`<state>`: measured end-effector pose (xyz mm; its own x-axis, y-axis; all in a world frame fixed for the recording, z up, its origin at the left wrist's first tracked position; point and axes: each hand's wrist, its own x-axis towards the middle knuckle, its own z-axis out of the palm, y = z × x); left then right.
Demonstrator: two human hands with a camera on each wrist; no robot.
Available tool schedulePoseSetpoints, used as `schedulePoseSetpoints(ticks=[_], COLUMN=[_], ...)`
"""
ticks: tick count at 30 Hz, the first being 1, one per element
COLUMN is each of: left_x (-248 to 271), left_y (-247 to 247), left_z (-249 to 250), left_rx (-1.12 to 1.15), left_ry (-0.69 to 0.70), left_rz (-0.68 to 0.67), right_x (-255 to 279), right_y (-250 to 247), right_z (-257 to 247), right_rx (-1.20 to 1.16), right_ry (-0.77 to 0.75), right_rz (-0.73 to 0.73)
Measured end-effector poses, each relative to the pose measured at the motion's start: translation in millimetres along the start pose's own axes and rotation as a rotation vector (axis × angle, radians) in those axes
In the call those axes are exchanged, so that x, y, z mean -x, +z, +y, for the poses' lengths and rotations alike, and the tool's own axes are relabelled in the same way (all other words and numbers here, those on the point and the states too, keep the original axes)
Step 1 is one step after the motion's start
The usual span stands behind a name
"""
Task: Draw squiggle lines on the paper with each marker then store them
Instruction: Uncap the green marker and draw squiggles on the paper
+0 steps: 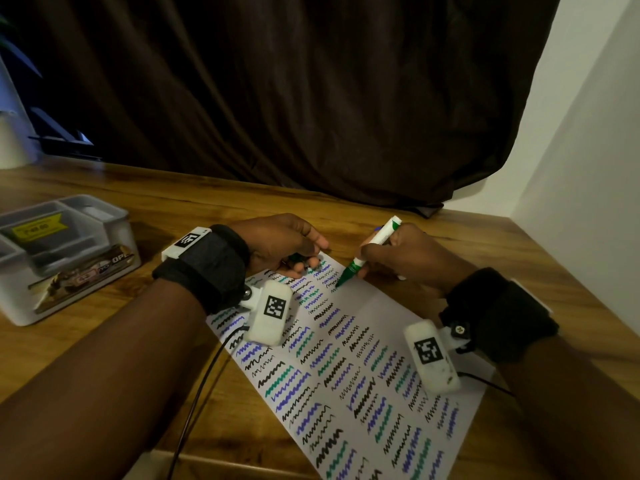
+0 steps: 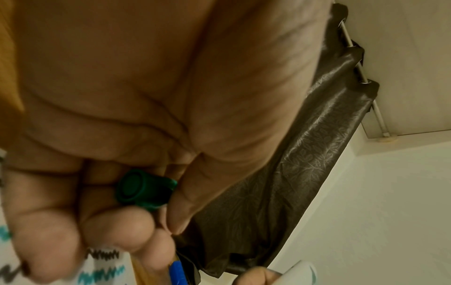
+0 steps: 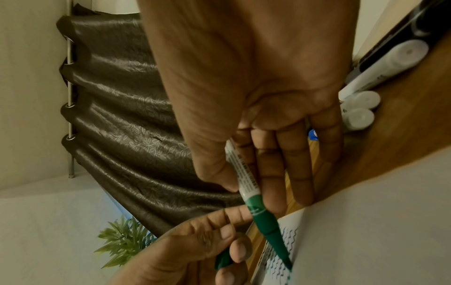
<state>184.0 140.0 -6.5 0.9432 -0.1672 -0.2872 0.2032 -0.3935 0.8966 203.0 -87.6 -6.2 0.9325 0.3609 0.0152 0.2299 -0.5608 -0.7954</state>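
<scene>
**Green marker tip on the paper, cap held in the other hand**

The right hand point(image 1: 412, 254) grips an uncapped green marker point(image 1: 363, 258) between thumb and fingers, barrel tilted up and away toward the far side, its green tip touching the paper point(image 1: 381, 306) near the sheet's far edge. In the right wrist view the thumb and index finger pinch the white barrel just above the green collar, while the other fingers lie straighter alongside it.

The left hand point(image 1: 284, 244) rests on the far left corner of the paper, fingers curled around the green cap point(image 2: 144, 188); the left wrist view shows the cap tucked between the thumb and the bent fingertips point(image 2: 117, 229).

The paper lies at an angle on the wooden table point(image 1: 207, 199), running from the far centre toward the near right, and is covered in rows of squiggle lines in black, blue-purple and teal-green.

Just beyond the right hand, several other markers point(image 3: 361, 108) with white ends lie together on the table near the wall; a blue marker point(image 2: 178, 273) shows beside them.

At the far left of the table stands a grey compartment tray point(image 1: 114, 216) with a yellow label inside. A dark brown curtain point(image 1: 311, 98) hangs behind the table.
</scene>
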Motion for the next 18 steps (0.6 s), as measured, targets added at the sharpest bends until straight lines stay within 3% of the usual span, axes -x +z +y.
schedulePoseSetpoints(ticks=[18], left_x=[-1.8], left_y=[-1.1], left_z=[-0.6], left_rx=[0.008], left_ry=[-0.003], left_rz=[-0.013], right_x=[-4.6], right_y=[-2.6], right_z=[6.0], right_rx=[-0.022], right_ry=[0.009], right_rz=[0.019])
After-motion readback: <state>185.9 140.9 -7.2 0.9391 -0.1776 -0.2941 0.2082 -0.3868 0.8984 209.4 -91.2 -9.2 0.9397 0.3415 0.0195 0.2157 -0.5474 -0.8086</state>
